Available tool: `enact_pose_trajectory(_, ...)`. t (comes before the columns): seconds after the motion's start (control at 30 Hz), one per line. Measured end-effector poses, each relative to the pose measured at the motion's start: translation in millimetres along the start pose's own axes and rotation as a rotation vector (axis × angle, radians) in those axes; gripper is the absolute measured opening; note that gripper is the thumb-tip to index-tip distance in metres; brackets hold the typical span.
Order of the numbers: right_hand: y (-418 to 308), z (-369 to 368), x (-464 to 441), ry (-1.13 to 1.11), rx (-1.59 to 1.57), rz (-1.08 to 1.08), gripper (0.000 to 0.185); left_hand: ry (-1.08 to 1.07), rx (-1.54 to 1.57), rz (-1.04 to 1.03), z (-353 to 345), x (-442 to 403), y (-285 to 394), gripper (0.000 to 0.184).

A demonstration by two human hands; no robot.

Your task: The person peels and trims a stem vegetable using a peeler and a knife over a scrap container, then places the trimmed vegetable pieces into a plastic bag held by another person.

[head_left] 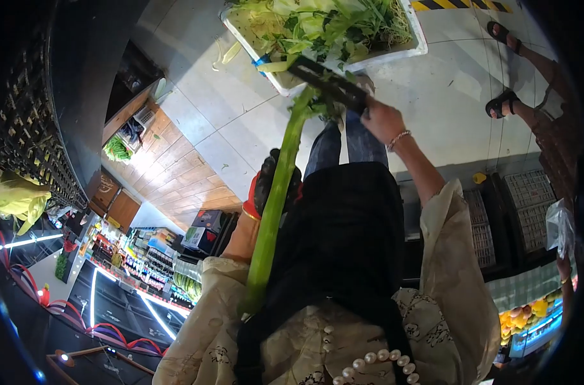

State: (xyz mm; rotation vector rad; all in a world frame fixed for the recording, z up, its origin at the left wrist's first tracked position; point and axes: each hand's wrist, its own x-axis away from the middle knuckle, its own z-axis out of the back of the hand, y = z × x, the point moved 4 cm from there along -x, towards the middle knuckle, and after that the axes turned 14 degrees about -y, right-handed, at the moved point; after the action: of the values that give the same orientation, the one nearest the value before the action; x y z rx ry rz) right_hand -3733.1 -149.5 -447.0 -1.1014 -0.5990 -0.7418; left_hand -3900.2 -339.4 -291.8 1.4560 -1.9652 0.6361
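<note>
Fingers of our left hand (264, 185), in a black glove with red edging, are wrapped around a long, smooth, light-green vegetable stalk (272, 221), which runs from a leafy tip ahead of that hand back past it to our chest. Our bare right hand (385, 122), above a pale beaded bracelet (399, 140), grips one end of a dark, flat, straight-bladed tool (343, 93); it reaches leftward from that hand to the leafy tip, though whether the two touch we cannot tell. Ahead of both hands we see a white, rectangular, foam-looking box (394, 58) heaped with loose green leaves (324, 29). Well to the right of our right hand, another person's black open sandals (500, 102) stand on the pale grey tiled floor (446, 102).
</note>
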Motion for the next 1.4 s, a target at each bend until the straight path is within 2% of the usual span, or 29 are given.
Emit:
enact_pose_trajectory(0.07, -42, -5, 38, -0.008, -0.062, 0.289, 0.019, -0.014, 0.041, -0.005, 6, -11, 1, 0.035)
enact_pose_trajectory(0.13, -87, -2, 72, -0.063, -0.058, 0.365, 0.017, 0.046, -0.815, -0.089, 13, -13, 4, 0.035)
enact_pose_trajectory(0.2, -92, -6, 74, -0.035, -0.079, 0.427, 0.016, 0.09, -0.853, -0.087, 1, -9, 5, 0.036)
enact_pose_trajectory(0.27, -88, -14, 66, -0.003, -0.084, 0.414, 0.016, 0.092, -0.075, 0.01, -12, -1, 3, 0.038)
enact_pose_trajectory(0.3, -77, -15, 51, 0.014, -0.072, 0.374, 0.017, -0.048, 0.023, 0.022, -22, -3, 8, 0.039)
enact_pose_trajectory(0.33, -63, -16, 34, 0.034, -0.059, 0.333, 0.018, 0.029, 0.079, -0.139, -28, -1, 8, 0.037)
enact_pose_trajectory(0.4, -29, -24, -2, 0.059, -0.043, 0.183, 0.022, 0.105, 0.034, -0.054, -43, 3, 14, 0.033)
enact_pose_trajectory(0.5, 15, -24, -44, -0.026, -0.007, 0.028, 0.029, 0.158, 0.021, -0.049, -32, 13, 13, 0.034)
enact_pose_trajectory(0.57, 31, -17, -55, -0.061, 0.008, -0.103, 0.032, 0.113, 0.007, -0.073, -34, 15, 16, 0.038)
enact_pose_trajectory(0.63, 22, -10, -44, -0.022, -0.05, -0.045, 0.035, 0.136, 0.007, -0.044, -33, 17, 23, 0.048)
enact_pose_trajectory(0.77, -9, -16, 15, 0.083, -0.119, 0.0, 0.033, 0.0, -0.08, -0.144, -41, 1, 33, 0.062)
enact_pose_trajectory(0.87, -63, 17, 73, 0.105, -0.161, 0.151, 0.027, -0.087, -0.058, -0.155, -40, -10, 36, 0.064)
enact_pose_trajectory(0.9, -76, 21, 85, 0.123, -0.147, 0.228, 0.024, -0.193, 0.017, -0.162, -36, -12, 35, 0.062)
enact_pose_trajectory(0.97, -101, 22, 107, 0.123, -0.093, 0.385, 0.019, 0.038, -0.089, -0.188, -13, -13, 29, 0.063)
enact_pose_trajectory(1.03, -124, 18, 123, 0.106, -0.014, 0.54, 0.015, -0.064, 0.098, -0.037, -10, -21, 34, 0.064)
enact_pose_trajectory(1.13, -146, 21, 136, 0.057, 0.011, 0.66, 0.012, -0.005, -0.001, -0.052, -8, -23, 32, 0.06)
enact_pose_trajectory(1.17, -144, 19, 131, -0.004, 0.011, 0.642, 0.012, 0.021, -0.031, -0.055, -6, -21, 29, 0.058)
enact_pose_trajectory(1.23, -125, 13, 107, 0.032, 0.022, 0.521, 0.012, 0.073, -0.091, -0.056, -2, -14, 23, 0.056)
enact_pose_trajectory(1.33, -74, 11, 51, 0.077, -0.029, 0.432, 0.013, -0.012, 0.012, -0.099, -37, -11, 15, 0.045)
enact_pose_trajectory(1.4, -71, 12, 23, 0.021, 0.082, 0.332, 0.013, -0.048, -0.089, -0.135, -39, -14, 18, 0.053)
